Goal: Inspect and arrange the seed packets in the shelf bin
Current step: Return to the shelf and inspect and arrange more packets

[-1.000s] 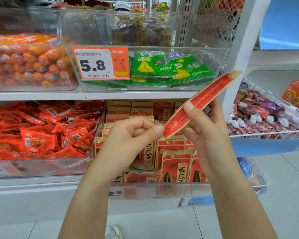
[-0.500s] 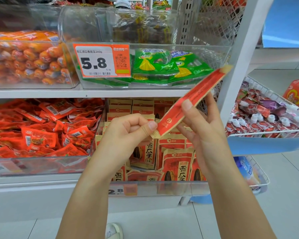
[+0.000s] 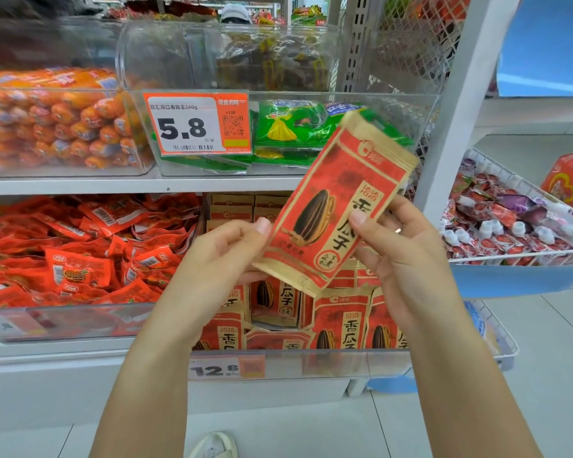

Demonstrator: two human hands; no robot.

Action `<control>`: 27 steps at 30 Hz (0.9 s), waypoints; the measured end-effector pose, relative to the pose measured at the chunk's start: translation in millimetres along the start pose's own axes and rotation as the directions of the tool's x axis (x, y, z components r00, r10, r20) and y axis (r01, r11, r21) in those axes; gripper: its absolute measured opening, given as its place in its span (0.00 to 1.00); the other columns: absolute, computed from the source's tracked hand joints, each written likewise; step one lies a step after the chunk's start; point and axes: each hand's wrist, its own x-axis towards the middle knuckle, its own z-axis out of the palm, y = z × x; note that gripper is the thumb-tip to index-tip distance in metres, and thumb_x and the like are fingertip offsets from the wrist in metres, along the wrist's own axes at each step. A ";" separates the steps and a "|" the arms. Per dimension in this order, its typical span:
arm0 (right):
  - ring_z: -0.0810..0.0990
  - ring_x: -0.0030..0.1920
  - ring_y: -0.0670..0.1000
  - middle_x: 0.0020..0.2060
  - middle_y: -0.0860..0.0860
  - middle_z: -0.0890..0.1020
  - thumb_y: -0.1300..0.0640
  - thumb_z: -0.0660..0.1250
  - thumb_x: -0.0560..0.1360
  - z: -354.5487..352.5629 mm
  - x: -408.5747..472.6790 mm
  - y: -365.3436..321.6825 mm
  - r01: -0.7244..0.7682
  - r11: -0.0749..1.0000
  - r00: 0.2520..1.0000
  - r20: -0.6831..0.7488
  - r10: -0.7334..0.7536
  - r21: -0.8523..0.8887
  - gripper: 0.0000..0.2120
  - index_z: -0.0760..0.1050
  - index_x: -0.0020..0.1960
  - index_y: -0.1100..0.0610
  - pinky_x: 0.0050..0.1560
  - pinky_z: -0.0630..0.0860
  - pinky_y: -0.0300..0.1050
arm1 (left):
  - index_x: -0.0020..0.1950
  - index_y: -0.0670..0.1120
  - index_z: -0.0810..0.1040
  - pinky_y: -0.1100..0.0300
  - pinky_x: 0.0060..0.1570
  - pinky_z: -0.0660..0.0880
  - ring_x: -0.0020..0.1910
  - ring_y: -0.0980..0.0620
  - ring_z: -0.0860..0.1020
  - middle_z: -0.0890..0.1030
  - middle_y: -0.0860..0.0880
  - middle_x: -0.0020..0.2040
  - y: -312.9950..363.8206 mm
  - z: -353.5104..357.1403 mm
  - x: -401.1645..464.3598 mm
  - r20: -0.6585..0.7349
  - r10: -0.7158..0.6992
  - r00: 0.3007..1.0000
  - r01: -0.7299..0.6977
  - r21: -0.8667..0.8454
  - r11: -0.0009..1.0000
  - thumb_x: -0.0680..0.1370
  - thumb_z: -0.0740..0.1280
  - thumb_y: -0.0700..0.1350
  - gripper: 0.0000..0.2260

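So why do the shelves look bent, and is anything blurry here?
Head view: the wide lens bows the shelf edge and tilts the white upright; the held seed packet is sharp, its print readable; the top left corner is smeared dark; the clear bin front is hazy with reflections.

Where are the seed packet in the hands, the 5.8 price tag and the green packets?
seed packet point(image 3: 331, 206): head view, on the printed front.
price tag point(image 3: 192, 125): head view, on the white part.
green packets point(image 3: 288, 123): head view, on the top packet's front.
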 end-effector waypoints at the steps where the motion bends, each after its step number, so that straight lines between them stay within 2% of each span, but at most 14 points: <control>1: 0.84 0.47 0.49 0.45 0.50 0.85 0.59 0.71 0.65 2.3 -1.1 1.8 0.012 0.999 1.000 0.018 -0.011 -0.043 0.17 0.77 0.54 0.56 0.53 0.81 0.52 | 0.52 0.47 0.81 0.68 0.47 0.78 0.46 0.58 0.84 0.86 0.52 0.47 0.1 0.9 -0.7 -0.011 0.039 0.999 -0.039 0.027 0.999 0.73 0.63 0.58 0.18; 4: 0.84 0.47 0.49 0.45 0.49 0.85 0.61 0.76 0.66 10.2 -3.5 8.6 0.066 0.985 0.993 0.108 -0.049 -0.157 0.16 0.78 0.52 0.54 0.51 0.81 0.49 | 0.55 0.51 0.80 0.69 0.45 0.76 0.48 0.60 0.83 0.85 0.56 0.49 -0.1 3.7 0.3 -0.034 0.155 0.987 -0.152 0.076 0.985 0.70 0.69 0.55 0.16; 6: 0.84 0.47 0.46 0.44 0.46 0.85 0.62 0.73 0.68 15.6 -3.3 13.3 0.132 0.972 0.981 0.165 -0.099 -0.196 0.13 0.77 0.52 0.53 0.50 0.80 0.43 | 0.57 0.52 0.80 0.66 0.47 0.78 0.50 0.59 0.83 0.85 0.56 0.51 -1.4 2.8 1.7 -0.063 0.222 0.973 -0.215 0.102 0.971 0.72 0.71 0.53 0.15; 8: 0.83 0.49 0.45 0.45 0.44 0.85 0.63 0.71 0.72 20.6 -1.6 18.0 0.191 0.954 0.970 0.193 -0.147 -0.232 0.11 0.77 0.51 0.52 0.52 0.79 0.40 | 0.57 0.56 0.81 0.61 0.50 0.78 0.51 0.58 0.82 0.84 0.56 0.52 -5.0 -2.0 2.7 -0.121 0.250 0.961 -0.229 0.162 0.960 0.72 0.74 0.55 0.15; 11: 0.83 0.50 0.44 0.47 0.45 0.84 0.66 0.70 0.75 25.1 3.0 23.2 0.228 0.924 0.961 0.225 -0.162 -0.307 0.12 0.76 0.52 0.50 0.53 0.77 0.39 | 0.55 0.59 0.81 0.58 0.52 0.77 0.50 0.59 0.80 0.82 0.56 0.52 -10.9 -11.0 2.9 -0.197 0.244 0.950 -0.177 0.304 0.936 0.70 0.72 0.62 0.16; 15: 0.82 0.51 0.42 0.48 0.43 0.83 0.65 0.68 0.77 26.6 7.2 27.6 0.246 0.866 0.945 0.308 -0.114 -0.436 0.12 0.74 0.51 0.48 0.54 0.77 0.36 | 0.55 0.57 0.81 0.60 0.47 0.74 0.48 0.62 0.80 0.83 0.59 0.47 -18.2 -16.2 5.3 -0.204 0.229 0.952 -0.120 0.441 0.890 0.73 0.71 0.58 0.12; 17: 0.81 0.51 0.39 0.47 0.41 0.83 0.64 0.68 0.77 23.7 9.1 29.7 0.270 0.796 0.938 0.333 -0.092 -0.542 0.12 0.73 0.50 0.46 0.55 0.76 0.36 | 0.56 0.57 0.80 0.58 0.50 0.76 0.49 0.63 0.79 0.83 0.62 0.47 -22.4 -16.1 6.9 -0.197 0.217 0.956 -0.095 0.493 0.865 0.74 0.70 0.56 0.12; 20: 0.80 0.52 0.40 0.46 0.39 0.82 0.59 0.69 0.77 17.9 12.5 34.5 0.255 0.685 0.948 0.317 -0.037 -0.682 0.10 0.73 0.48 0.43 0.55 0.76 0.41 | 0.58 0.56 0.80 0.50 0.55 0.76 0.52 0.58 0.80 0.83 0.59 0.52 -28.2 -13.2 9.1 -0.157 0.160 0.975 -0.043 0.568 0.822 0.75 0.70 0.54 0.12; 24: 0.79 0.48 0.40 0.46 0.39 0.81 0.53 0.70 0.76 15.3 12.4 39.9 0.202 0.509 0.964 0.261 0.046 -0.837 0.06 0.74 0.49 0.44 0.45 0.71 0.33 | 0.59 0.56 0.80 0.52 0.57 0.73 0.59 0.52 0.76 0.81 0.55 0.58 -31.5 -12.1 11.6 -0.156 0.139 0.978 0.015 0.713 0.701 0.75 0.71 0.55 0.13; 27: 0.79 0.48 0.41 0.46 0.40 0.82 0.52 0.71 0.75 16.4 12.1 37.6 0.185 0.495 0.967 0.248 0.064 -0.849 0.06 0.76 0.50 0.48 0.45 0.72 0.35 | 0.63 0.54 0.78 0.50 0.59 0.71 0.59 0.51 0.74 0.79 0.54 0.58 -27.5 -13.3 11.9 -0.177 0.137 0.975 0.048 0.764 0.644 0.75 0.70 0.56 0.18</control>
